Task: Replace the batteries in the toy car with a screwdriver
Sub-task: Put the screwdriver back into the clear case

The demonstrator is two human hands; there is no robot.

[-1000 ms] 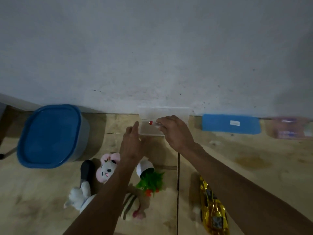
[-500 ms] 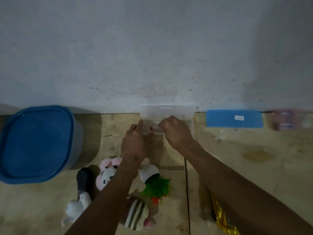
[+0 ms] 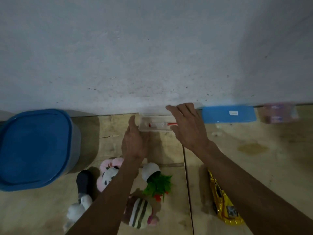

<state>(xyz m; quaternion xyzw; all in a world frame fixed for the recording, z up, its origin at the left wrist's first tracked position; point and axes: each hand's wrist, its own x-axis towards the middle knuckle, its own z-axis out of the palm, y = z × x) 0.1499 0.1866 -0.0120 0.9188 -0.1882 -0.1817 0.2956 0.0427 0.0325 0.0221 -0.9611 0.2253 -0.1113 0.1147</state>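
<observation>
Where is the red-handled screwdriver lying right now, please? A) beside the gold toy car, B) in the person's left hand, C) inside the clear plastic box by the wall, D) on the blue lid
C: the screwdriver lies inside the clear plastic box at the foot of the wall, between the open left hand and right hand; neither hand grips it.

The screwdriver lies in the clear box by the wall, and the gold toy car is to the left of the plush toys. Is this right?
Not quite. In the head view the screwdriver does lie in the clear box by the wall, but the gold toy car is to the right of the plush toys.
</observation>
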